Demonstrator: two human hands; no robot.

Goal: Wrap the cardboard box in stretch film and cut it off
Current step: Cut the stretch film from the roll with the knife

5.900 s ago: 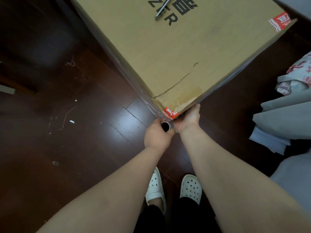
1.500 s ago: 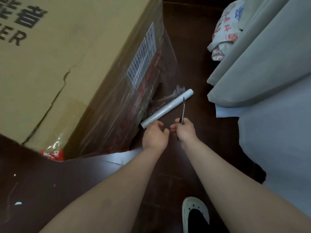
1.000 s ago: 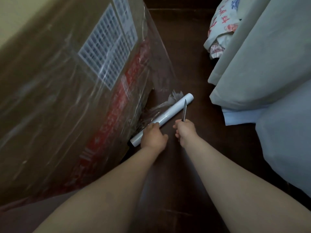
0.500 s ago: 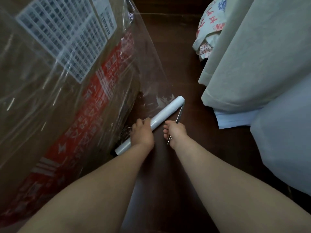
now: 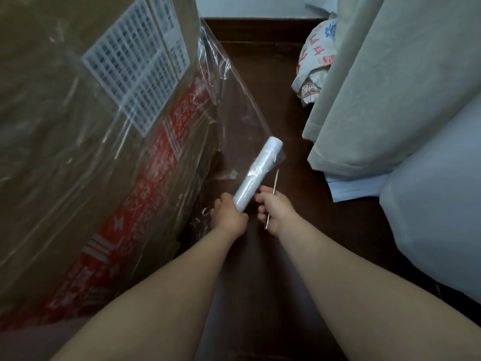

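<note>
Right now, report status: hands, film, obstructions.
Left hand grips roll. Right hand holds blade. Film runs from box to roll, looks uncut. Curtain close on right.

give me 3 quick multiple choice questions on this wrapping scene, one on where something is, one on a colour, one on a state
1. Where is the large brown cardboard box relative to the hands?
A. to their left
B. to their right
C. behind the person

2. What colour is the printed band low on the box's side?
A. blue
B. red
C. green

3. What is the left hand doing?
A. resting flat on the floor
B. hanging idle
C. gripping the white roll of clear stretch film

Answers:
1. A, the film-covered box fills the left of the view, with both hands to its right.
2. B, the band with white characters is red.
3. C, its fingers curl round the roll's lower end, while the right hand holds a thin metal blade.
</note>
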